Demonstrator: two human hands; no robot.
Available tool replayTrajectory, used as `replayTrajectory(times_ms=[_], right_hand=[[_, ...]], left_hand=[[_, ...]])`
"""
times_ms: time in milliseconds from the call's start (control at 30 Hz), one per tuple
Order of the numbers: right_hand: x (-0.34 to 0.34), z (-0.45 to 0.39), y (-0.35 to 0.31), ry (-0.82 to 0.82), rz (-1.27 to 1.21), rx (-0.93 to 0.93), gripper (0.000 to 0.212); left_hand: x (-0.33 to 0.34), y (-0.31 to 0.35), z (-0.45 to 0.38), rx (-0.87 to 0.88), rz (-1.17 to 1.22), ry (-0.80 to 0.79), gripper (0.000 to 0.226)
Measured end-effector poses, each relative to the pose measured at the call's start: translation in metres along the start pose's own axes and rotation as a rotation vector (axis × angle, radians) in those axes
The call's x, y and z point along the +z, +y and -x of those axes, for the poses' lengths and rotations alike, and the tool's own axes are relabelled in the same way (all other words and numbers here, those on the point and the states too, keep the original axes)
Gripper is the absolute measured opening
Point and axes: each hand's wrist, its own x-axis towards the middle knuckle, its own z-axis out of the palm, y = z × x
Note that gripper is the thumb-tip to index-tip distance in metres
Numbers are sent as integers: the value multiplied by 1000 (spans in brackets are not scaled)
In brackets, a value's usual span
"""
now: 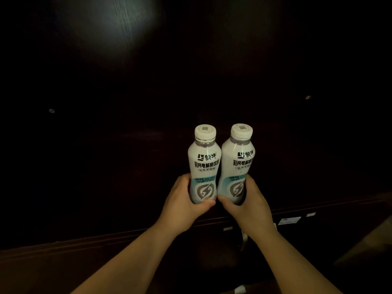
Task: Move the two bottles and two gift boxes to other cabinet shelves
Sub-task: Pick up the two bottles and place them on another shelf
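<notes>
**Two white bottles held up side by side in a dark cabinet**

I see two matching bottles, upright and touching along their shoulders, a little right of the middle of my view. The left bottle (203, 164) and the right bottle (236, 164) are both white, with pale screw caps, black Chinese lettering and a grey lightning emblem on a light blue band near the base.

My left hand (186, 203) wraps the lower part of the left bottle, its grip clenched around it with the thumb across the front. My right hand (247, 205) holds the lower part of the right bottle the same way. The two thumbs nearly meet between the bottles. Both forearms reach up from the bottom edge.

Behind them is the cabinet interior (212, 81), very dark wood, with a soft patch of reflected light (106, 24) at upper left. A shelf edge (84, 240) crosses below the hands, bearing small white labels (289, 220) at right.
</notes>
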Motion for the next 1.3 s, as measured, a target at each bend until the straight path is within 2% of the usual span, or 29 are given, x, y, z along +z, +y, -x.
replayTrajectory(times_ms=[533, 1300], right_hand=[[1, -3, -1, 0, -13, 36, 82], [0, -1, -5, 13, 2, 25, 91]], left_hand=[[0, 3, 2, 32, -54, 28, 68], [-2, 7, 2, 10, 12, -11, 68]])
